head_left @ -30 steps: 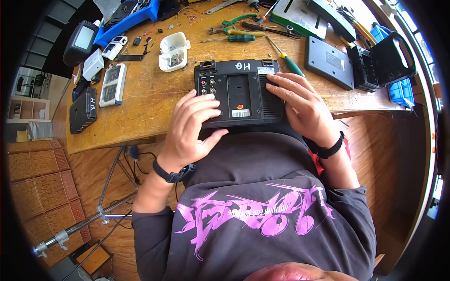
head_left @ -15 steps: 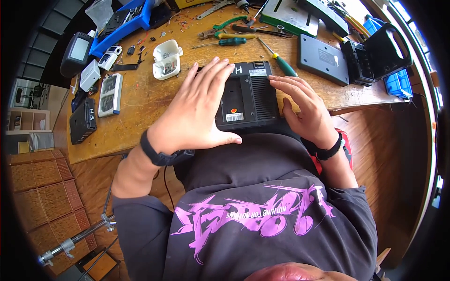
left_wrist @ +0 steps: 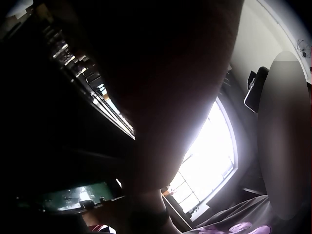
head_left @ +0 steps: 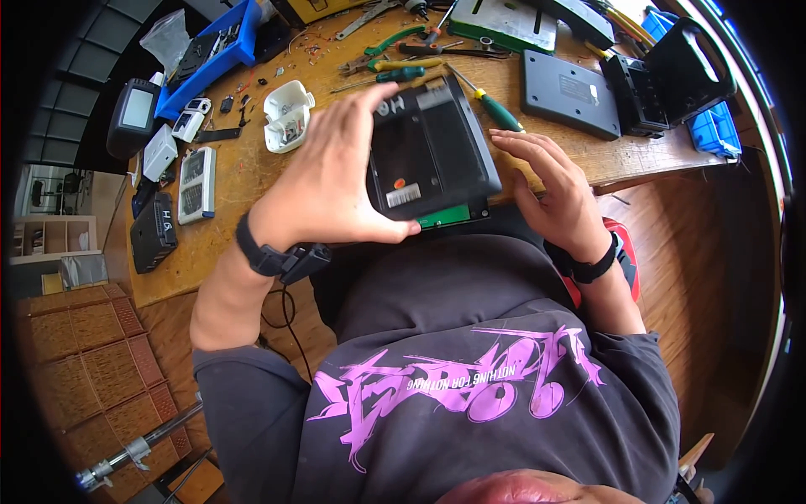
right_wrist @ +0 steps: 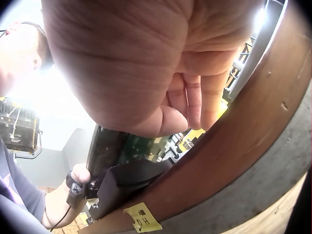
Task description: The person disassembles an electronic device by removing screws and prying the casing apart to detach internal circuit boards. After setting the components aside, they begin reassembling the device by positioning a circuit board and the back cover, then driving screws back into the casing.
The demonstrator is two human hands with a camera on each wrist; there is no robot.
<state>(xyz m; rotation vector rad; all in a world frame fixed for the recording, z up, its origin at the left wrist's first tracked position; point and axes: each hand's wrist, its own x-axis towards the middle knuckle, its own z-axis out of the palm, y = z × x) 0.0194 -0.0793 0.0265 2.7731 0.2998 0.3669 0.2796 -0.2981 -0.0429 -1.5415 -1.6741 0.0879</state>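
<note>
So the left hand (head_left: 323, 181) has a wide grip on the black cover (head_left: 424, 151), thumb at its near edge and fingers stretched along its left side. The cover's tilted, right over the near end of the surface (head_left: 243, 202) by the person's belly, and a strip of green circuit board (head_left: 445, 216) peeks out below its near edge. You can see HQ on the cover's far end, plus an orange sticker and a barcode label closer in.

Right hand (head_left: 550, 189) is just beside the cover's right side, fingers loosely bent and apart, holding nothing.

Past the cover's far right corner there's a green-handled screwdriver (head_left: 499, 112), and a grey box (head_left: 571, 92) lies farther right. Green pliers (head_left: 390, 42) are beyond its far end, a white tub (head_left: 290, 95) off its far left. The left wrist view's mostly too dark to read.
</note>
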